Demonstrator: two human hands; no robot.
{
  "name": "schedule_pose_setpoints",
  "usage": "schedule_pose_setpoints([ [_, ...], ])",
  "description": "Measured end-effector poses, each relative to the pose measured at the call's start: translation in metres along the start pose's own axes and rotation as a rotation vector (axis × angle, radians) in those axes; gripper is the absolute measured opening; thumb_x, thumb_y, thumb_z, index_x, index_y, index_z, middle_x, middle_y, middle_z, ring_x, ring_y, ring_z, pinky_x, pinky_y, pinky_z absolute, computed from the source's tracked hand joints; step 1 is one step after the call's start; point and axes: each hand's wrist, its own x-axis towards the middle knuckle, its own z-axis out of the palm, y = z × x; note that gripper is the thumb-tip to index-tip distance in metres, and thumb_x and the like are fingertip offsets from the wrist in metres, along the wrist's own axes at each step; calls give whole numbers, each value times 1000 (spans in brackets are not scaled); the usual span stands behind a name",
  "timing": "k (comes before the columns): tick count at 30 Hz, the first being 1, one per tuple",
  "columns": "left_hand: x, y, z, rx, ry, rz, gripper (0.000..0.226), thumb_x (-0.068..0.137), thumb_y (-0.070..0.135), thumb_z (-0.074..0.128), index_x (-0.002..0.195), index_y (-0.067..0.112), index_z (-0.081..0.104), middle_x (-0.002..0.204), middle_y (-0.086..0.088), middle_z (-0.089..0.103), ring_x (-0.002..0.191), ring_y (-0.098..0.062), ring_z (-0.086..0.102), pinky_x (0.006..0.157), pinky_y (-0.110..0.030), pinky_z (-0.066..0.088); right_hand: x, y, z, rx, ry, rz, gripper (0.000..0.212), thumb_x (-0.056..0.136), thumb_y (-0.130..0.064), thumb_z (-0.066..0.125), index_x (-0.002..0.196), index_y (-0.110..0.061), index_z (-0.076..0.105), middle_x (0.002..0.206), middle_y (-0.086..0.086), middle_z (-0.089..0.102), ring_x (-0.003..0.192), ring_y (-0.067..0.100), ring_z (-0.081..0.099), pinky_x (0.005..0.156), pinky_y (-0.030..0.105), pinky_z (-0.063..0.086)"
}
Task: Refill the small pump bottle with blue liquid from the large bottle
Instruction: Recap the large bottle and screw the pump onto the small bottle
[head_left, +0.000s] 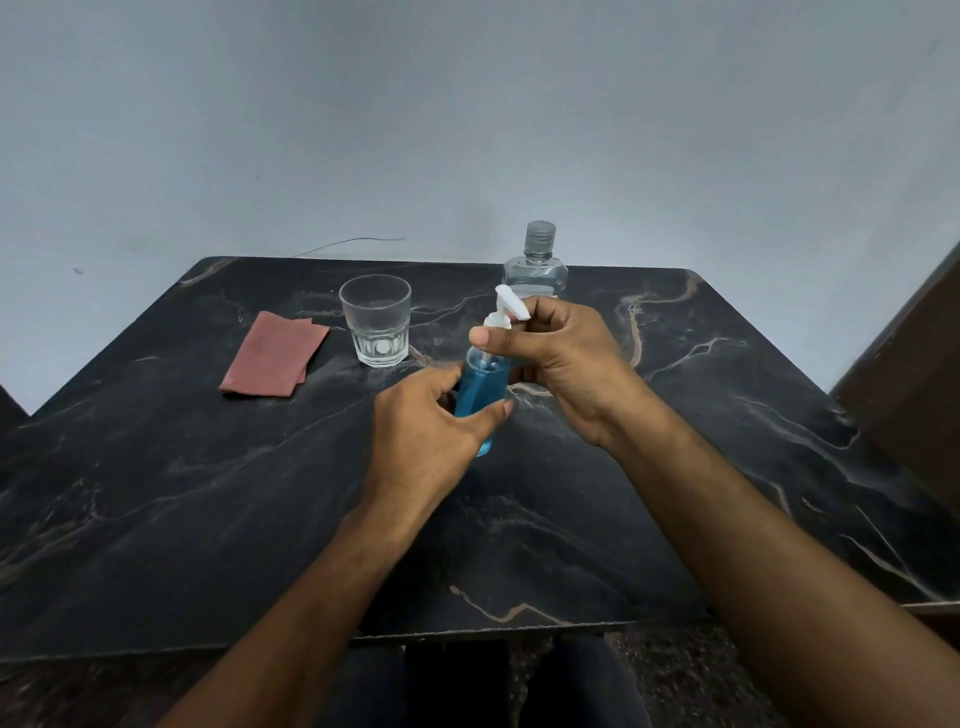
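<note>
We find no brand, label or writing that we can read on either bottle. Our left hand (423, 431) wraps around the lower body of the small pump bottle (482, 384), thumb on the near side and fingers curled behind it, so the grip is closed on the bottle. The bottle shows blue liquid filling most of its clear body, and it tilts a little, its top leaning to the far right; whether its base touches the table (156, 493) we cannot tell, since the left hand covers it. Our right hand (558, 358) is closed around the neck, with the thumb pressed across the collar just below the white pump head (509, 304), whose nozzle juts out to the right above the curled fingers. The large bottle (536, 265) stands upright at the far edge of the dark marbled table, just behind the right hand and partly hidden by it; its cap is on and its visible upper part looks clear. To the left, a clear empty drinking glass (375, 319) stands upright, apart from both hands. Farther left a folded reddish cloth (272, 356) lies flat, just beside the glass.
</note>
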Motion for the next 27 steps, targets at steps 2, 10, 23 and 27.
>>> schedule_pose_setpoints([
  [2,-1,-1,1,-4,1,-1,32,73,44,87,96,25,79,74,18,69,81,13,63,62,-2,45,1,1,4,-7,18,-8,41,71,-15,89,101,4,69,87,10,72,82,23,69,78,42,54],
  [10,1,-3,-4,-32,6,-15,23,74,40,89,91,30,77,66,19,68,67,13,63,54,-3,43,6,3,3,35,-19,-43,22,79,-12,83,96,-1,77,92,8,78,84,18,75,68,29,59],
  [23,1,-2,-3,-21,-10,-39,27,76,43,86,98,32,77,78,14,75,69,1,70,61,-17,58,4,4,3,-70,26,-110,21,73,-15,88,89,-7,77,87,5,79,80,16,75,71,29,61],
  [27,0,0,-2,-36,-9,-35,27,76,43,87,98,31,77,79,16,74,74,5,70,61,-11,54,4,4,3,-142,4,-65,39,70,-22,91,100,-11,70,102,10,75,86,18,72,77,38,60],
])
